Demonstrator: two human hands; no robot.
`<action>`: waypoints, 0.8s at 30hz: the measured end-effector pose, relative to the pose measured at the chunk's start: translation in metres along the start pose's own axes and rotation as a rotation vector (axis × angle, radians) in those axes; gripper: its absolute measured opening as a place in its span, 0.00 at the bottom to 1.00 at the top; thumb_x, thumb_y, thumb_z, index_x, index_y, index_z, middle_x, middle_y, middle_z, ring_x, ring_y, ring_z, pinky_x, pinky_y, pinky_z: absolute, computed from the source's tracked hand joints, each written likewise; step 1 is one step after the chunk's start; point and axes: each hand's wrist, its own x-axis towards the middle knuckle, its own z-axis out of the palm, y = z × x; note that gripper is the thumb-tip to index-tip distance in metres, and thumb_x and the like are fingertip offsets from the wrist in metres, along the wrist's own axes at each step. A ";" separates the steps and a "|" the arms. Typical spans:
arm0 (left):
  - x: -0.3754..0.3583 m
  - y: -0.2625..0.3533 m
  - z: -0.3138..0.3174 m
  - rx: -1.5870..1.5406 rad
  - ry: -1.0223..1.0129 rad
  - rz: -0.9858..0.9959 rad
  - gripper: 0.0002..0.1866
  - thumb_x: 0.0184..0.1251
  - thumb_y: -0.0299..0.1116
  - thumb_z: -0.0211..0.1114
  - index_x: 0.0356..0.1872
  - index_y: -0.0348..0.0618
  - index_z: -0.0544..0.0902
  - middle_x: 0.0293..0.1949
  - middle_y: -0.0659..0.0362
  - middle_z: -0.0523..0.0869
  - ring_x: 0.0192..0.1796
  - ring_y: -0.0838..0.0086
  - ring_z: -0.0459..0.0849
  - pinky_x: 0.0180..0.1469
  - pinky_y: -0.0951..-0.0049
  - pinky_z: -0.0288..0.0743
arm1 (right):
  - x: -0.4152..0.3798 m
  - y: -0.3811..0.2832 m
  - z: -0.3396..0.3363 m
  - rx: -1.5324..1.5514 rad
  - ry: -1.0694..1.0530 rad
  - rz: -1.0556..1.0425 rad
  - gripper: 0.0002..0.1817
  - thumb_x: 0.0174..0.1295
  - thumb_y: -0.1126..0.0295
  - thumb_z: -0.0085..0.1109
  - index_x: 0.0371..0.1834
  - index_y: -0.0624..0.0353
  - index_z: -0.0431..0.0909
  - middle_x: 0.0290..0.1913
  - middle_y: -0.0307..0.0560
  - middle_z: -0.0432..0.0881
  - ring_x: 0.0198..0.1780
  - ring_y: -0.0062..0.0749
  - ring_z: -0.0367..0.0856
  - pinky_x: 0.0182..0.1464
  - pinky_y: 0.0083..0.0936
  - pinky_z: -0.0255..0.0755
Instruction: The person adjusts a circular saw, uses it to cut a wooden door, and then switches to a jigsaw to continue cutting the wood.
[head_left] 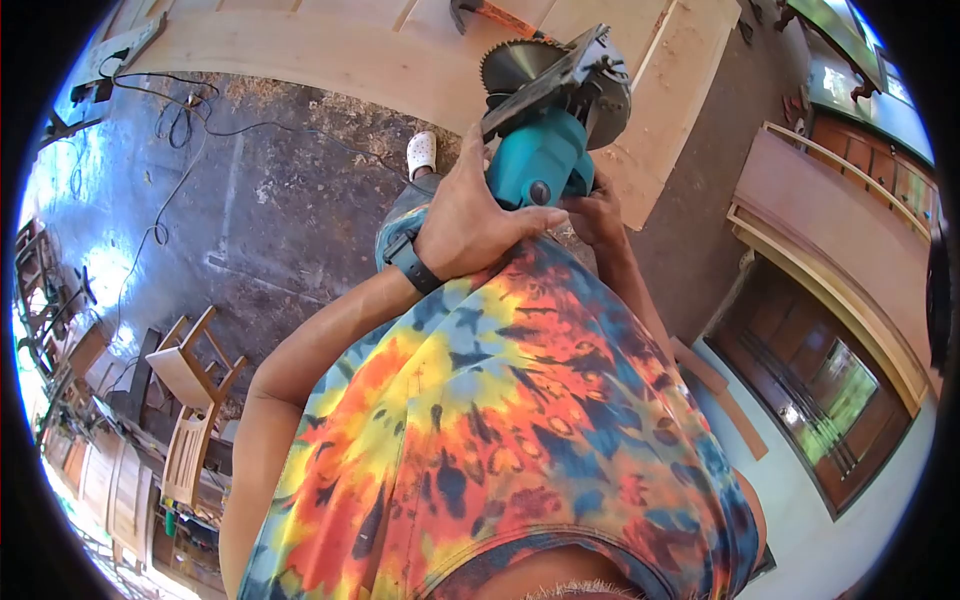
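both arms forward, hands close together. left arm bent at the elbow, forearm angled inward. left hand gripping, fingers pointing ahead, thumb stretched across toward right hand. right forearm extended, right fingers curled in, partly hidden. right upper arm mostly out of sight.

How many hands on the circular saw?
2: the left hand on the near left of the circular saw, the right hand at its right side, fingers partly hidden.
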 end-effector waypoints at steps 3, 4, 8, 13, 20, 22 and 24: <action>0.003 -0.006 -0.006 0.007 0.022 -0.008 0.68 0.47 0.54 0.85 0.75 0.14 0.51 0.63 0.28 0.77 0.67 0.49 0.80 0.67 0.60 0.74 | 0.000 -0.002 0.012 -0.017 0.056 0.018 0.29 0.47 0.86 0.69 0.58 0.66 0.81 0.52 0.45 0.87 0.55 0.33 0.85 0.61 0.33 0.79; 0.004 -0.005 -0.008 -0.018 0.026 -0.047 0.68 0.47 0.54 0.85 0.75 0.14 0.51 0.65 0.28 0.75 0.68 0.50 0.79 0.68 0.61 0.74 | 0.000 0.000 0.013 -0.011 0.059 0.011 0.29 0.47 0.86 0.69 0.58 0.66 0.81 0.52 0.45 0.87 0.55 0.33 0.85 0.61 0.33 0.79; 0.008 -0.006 -0.014 -0.097 0.025 -0.100 0.67 0.49 0.51 0.85 0.76 0.15 0.50 0.73 0.26 0.64 0.75 0.50 0.69 0.72 0.61 0.70 | 0.006 -0.001 0.019 -0.080 0.069 -0.017 0.25 0.46 0.85 0.69 0.53 0.64 0.83 0.48 0.42 0.85 0.51 0.30 0.83 0.57 0.30 0.77; 0.011 -0.018 -0.016 -0.101 0.063 -0.089 0.67 0.49 0.48 0.85 0.77 0.17 0.48 0.77 0.27 0.57 0.80 0.48 0.60 0.77 0.58 0.63 | 0.008 0.001 0.019 -0.109 0.016 -0.028 0.23 0.45 0.83 0.70 0.50 0.63 0.83 0.48 0.40 0.85 0.51 0.29 0.83 0.57 0.30 0.76; 0.005 -0.016 -0.029 -0.049 -0.037 -0.054 0.66 0.47 0.46 0.85 0.78 0.20 0.50 0.78 0.32 0.59 0.80 0.53 0.62 0.78 0.62 0.58 | 0.002 -0.001 0.024 -0.275 0.003 0.041 0.24 0.47 0.82 0.75 0.51 0.63 0.83 0.48 0.40 0.85 0.51 0.26 0.83 0.58 0.28 0.76; 0.002 -0.015 -0.029 -0.069 -0.049 -0.062 0.66 0.47 0.46 0.85 0.78 0.20 0.50 0.78 0.32 0.59 0.80 0.53 0.63 0.78 0.62 0.59 | 0.004 0.002 0.020 -0.275 0.002 0.057 0.26 0.48 0.82 0.77 0.53 0.63 0.83 0.48 0.39 0.86 0.51 0.26 0.84 0.59 0.29 0.77; 0.002 -0.016 -0.029 -0.074 -0.068 -0.080 0.66 0.47 0.46 0.85 0.78 0.20 0.50 0.78 0.32 0.60 0.79 0.53 0.65 0.77 0.63 0.61 | 0.003 0.002 0.022 -0.256 0.010 0.071 0.26 0.48 0.82 0.77 0.54 0.63 0.83 0.48 0.39 0.86 0.52 0.26 0.84 0.59 0.29 0.77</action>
